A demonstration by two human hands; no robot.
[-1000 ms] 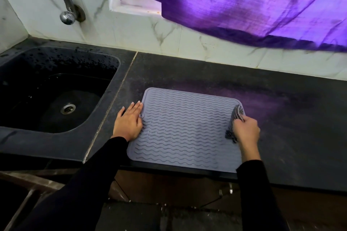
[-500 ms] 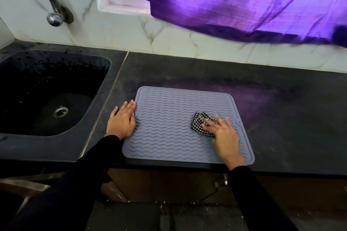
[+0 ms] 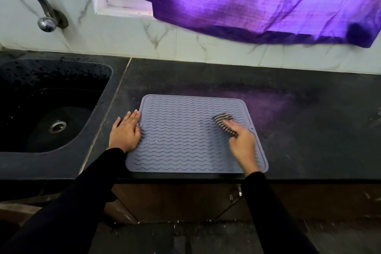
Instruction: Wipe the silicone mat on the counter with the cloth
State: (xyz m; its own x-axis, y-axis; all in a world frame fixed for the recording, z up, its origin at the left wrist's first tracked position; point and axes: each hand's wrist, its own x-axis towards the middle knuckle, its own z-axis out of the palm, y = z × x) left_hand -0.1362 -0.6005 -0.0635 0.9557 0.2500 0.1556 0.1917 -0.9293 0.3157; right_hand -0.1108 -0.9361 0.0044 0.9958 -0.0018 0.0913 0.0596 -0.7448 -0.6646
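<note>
The right hand (image 3: 242,143) is gripping the checked black-and-white cloth (image 3: 224,124), wiping the grey ribbed silicone mat (image 3: 181,136) at 3 o'clock; the flat, open left hand (image 3: 125,131) is pinning its 9 o'clock edge. Wiping seems midway.

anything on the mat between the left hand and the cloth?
No. In the head view, only bare ribbed silicone mat lies between the left hand at its left edge and the cloth under the right hand.

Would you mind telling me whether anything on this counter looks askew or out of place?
Only slightly: the silicone mat sits a little skewed, its front right corner reaching the edge of the counter. Pale smears mark the counter to its right. Otherwise nothing stands out.
</note>
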